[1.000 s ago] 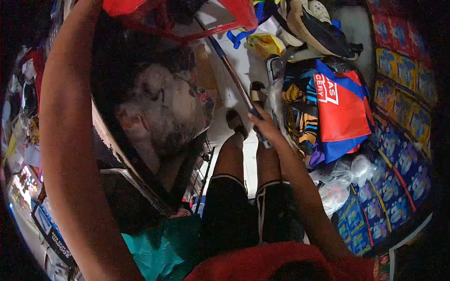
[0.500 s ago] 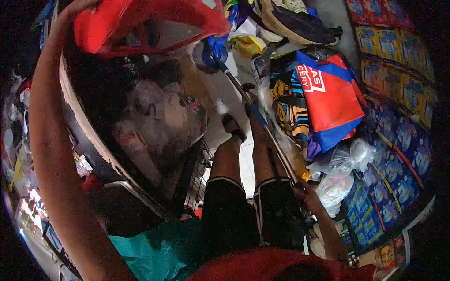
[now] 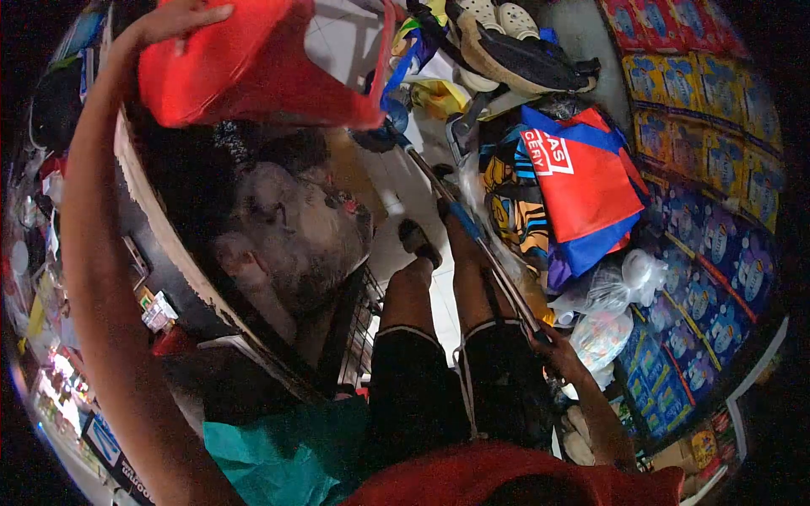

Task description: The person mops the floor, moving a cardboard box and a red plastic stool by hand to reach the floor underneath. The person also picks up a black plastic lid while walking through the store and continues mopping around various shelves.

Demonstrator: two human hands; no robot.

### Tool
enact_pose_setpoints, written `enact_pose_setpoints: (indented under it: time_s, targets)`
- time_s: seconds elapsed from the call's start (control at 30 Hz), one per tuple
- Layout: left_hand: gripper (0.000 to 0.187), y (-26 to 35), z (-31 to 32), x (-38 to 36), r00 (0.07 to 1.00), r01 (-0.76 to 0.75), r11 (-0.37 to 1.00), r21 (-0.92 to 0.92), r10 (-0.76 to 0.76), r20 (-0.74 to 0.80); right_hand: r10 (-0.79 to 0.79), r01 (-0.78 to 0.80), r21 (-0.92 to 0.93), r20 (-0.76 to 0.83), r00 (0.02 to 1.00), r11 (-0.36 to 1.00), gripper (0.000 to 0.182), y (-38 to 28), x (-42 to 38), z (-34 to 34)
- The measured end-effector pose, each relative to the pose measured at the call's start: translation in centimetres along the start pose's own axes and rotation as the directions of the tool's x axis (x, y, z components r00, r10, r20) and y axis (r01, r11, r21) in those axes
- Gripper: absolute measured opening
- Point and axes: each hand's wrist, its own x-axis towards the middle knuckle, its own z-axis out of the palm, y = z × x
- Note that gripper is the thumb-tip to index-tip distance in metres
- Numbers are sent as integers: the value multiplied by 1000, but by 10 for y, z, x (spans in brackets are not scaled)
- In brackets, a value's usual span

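Note:
My left hand [image 3: 175,20] is raised high at the upper left and grips a red plastic stool [image 3: 253,67], which hangs tilted above the floor. My right hand [image 3: 557,350] is low at my right side, closed on the upper end of a long mop handle [image 3: 472,236]. The handle slants up and away to a blue mop head [image 3: 384,126] on the white tiled floor [image 3: 405,190]. My legs in black shorts and my sandalled feet stand beside the handle.
A red and blue shopping bag [image 3: 582,181] and a yellow patterned bag lie at the right. Blue and yellow product packs [image 3: 717,244] line the right wall. Clear plastic bags [image 3: 616,295] sit by my right leg. A dark shelf edge [image 3: 177,253] with stuffed sacks stands left. Shoes lie at top.
My right hand has slid from mid-handle down to the handle's upper end near my hip. My left hand has swung the red stool further over, so it now hangs tilted in full view.

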Motion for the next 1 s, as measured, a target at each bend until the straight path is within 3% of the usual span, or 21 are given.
enact_pose_setpoints:
  time_s: [0.07,0.13,0.2,0.33,0.37,0.43,0.53,0.57,0.63,0.7,0.73,0.8,0.83,0.9,0.93,0.97,1.0]
  targets:
    - [63,3,9,8,998,-9,1000,-17,8,-59,-4,2,85,22,1000,996,57,18,7,-6]
    - [66,5,20,33,965,27,955,295,-102,242,38,-41,147,26,999,988,56,4,-1,-1]
    - [67,-5,36,47,974,34,968,247,-87,208,92,-94,180,19,996,979,56,-7,-6,9]
    - [71,-29,58,60,994,70,991,113,-78,71,-125,115,-141,-68,990,983,57,-4,-4,12]
    - [71,-27,57,59,994,76,991,112,-84,72,-151,147,-189,-9,988,971,55,0,-6,8]
    - [72,-22,50,61,990,128,988,85,-133,51,-29,29,15,-29,999,999,52,6,-3,12]
    - [63,35,32,37,982,186,981,-57,-188,-26,57,-56,67,-6,998,996,53,3,-16,8]
    - [63,32,30,38,980,193,980,-54,-195,-33,115,-110,221,-11,993,969,53,36,-13,1]
    - [62,21,35,49,985,167,972,-167,-172,-15,177,-169,253,-9,984,952,52,18,-33,2]
    - [62,5,44,66,985,167,973,-159,-170,-7,226,-209,268,-33,974,940,51,26,-41,0]
    - [63,-5,49,75,983,181,974,-137,-180,25,206,-187,243,-55,977,952,51,38,-40,-3]
    - [65,-43,63,98,965,237,969,-73,-227,131,114,-149,434,106,988,888,50,37,-44,-5]
    - [66,-63,68,111,933,295,955,-35,-280,225,125,-161,440,110,986,883,50,46,-41,-7]
    - [69,-81,82,117,890,326,944,52,-325,321,91,-91,220,9,996,971,49,63,-33,-7]
    - [68,-84,91,102,995,102,986,130,-103,2,78,-74,144,-20,997,987,49,66,-31,-6]
    - [68,-88,97,99,995,98,986,136,-101,9,120,-116,168,-18,993,979,50,60,-31,-5]
    - [66,-91,105,94,993,57,982,180,-36,-116,161,-155,193,-18,987,969,51,56,-30,-5]
